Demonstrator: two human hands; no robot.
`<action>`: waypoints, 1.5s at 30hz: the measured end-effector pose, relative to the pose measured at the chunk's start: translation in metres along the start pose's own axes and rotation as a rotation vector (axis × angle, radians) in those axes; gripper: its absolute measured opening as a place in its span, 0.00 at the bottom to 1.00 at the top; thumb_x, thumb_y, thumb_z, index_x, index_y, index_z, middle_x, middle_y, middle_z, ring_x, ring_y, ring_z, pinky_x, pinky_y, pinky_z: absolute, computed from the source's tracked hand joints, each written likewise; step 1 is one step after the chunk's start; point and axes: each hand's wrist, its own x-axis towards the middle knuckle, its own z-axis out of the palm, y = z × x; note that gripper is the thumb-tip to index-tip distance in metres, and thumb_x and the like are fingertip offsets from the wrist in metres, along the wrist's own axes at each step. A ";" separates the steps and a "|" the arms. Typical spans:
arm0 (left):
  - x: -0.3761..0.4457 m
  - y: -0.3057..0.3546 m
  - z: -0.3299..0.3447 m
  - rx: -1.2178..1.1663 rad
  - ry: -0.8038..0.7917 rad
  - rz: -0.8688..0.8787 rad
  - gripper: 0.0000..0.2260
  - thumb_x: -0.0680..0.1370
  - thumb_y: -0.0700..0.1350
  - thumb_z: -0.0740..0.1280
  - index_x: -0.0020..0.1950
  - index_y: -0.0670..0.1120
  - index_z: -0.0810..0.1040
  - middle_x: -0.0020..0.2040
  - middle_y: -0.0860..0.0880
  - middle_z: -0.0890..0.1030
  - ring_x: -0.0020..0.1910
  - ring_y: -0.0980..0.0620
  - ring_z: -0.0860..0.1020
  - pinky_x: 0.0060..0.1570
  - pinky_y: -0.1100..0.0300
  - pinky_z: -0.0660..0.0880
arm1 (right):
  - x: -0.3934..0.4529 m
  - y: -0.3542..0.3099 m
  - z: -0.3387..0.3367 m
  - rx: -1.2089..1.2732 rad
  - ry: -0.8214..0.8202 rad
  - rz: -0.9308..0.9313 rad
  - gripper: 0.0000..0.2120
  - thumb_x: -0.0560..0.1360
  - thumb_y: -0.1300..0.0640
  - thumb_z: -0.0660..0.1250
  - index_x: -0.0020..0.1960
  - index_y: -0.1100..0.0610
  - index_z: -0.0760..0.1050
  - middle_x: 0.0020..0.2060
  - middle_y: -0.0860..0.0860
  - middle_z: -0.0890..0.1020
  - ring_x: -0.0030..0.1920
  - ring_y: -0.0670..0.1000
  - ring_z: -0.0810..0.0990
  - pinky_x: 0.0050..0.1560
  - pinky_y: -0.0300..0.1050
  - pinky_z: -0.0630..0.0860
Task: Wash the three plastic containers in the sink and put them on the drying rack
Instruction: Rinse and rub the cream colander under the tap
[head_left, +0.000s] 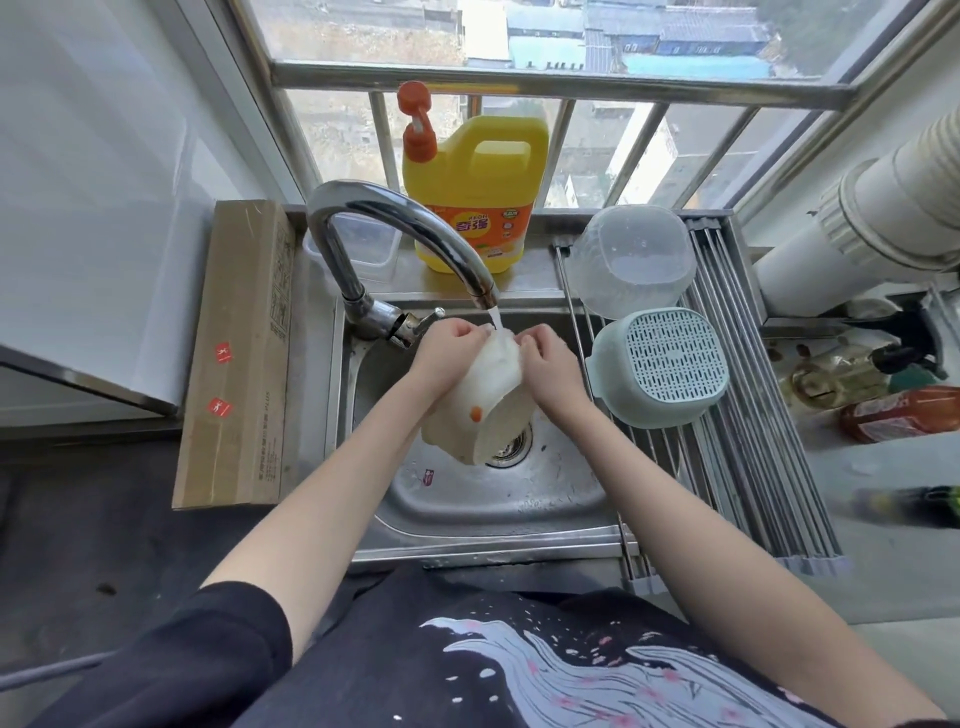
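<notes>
Head view, both hands, left hand and right hand, gripped a white container under running tap water, over the sink

A cream plastic container with an orange spot is held tilted over the steel sink, gripped between the left hand and the right hand. Water from the curved chrome tap lands between the fingertips. Right of the right fingers, a clear plastic container and a pale-green slotted colander are seen upturned on the steel-rod drying rack.
</notes>
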 end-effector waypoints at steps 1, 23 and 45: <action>0.000 -0.001 0.001 0.014 0.011 0.016 0.18 0.78 0.43 0.62 0.28 0.47 0.63 0.28 0.49 0.63 0.29 0.53 0.61 0.31 0.59 0.59 | -0.001 -0.004 0.002 -0.088 -0.016 -0.010 0.13 0.80 0.57 0.53 0.57 0.59 0.74 0.53 0.56 0.80 0.56 0.58 0.76 0.56 0.49 0.69; -0.006 -0.004 0.004 0.064 0.162 0.013 0.07 0.75 0.46 0.66 0.45 0.44 0.81 0.46 0.48 0.83 0.48 0.50 0.78 0.49 0.58 0.71 | -0.027 -0.025 0.020 -0.658 0.040 -0.269 0.13 0.79 0.62 0.53 0.61 0.61 0.71 0.56 0.58 0.78 0.57 0.59 0.76 0.58 0.51 0.69; -0.003 0.006 -0.008 -0.267 -0.022 -0.053 0.06 0.77 0.41 0.65 0.41 0.45 0.79 0.36 0.51 0.80 0.38 0.53 0.77 0.37 0.61 0.73 | -0.008 -0.005 0.005 -0.006 -0.175 -0.098 0.25 0.78 0.44 0.55 0.71 0.54 0.67 0.68 0.53 0.72 0.69 0.53 0.69 0.69 0.51 0.65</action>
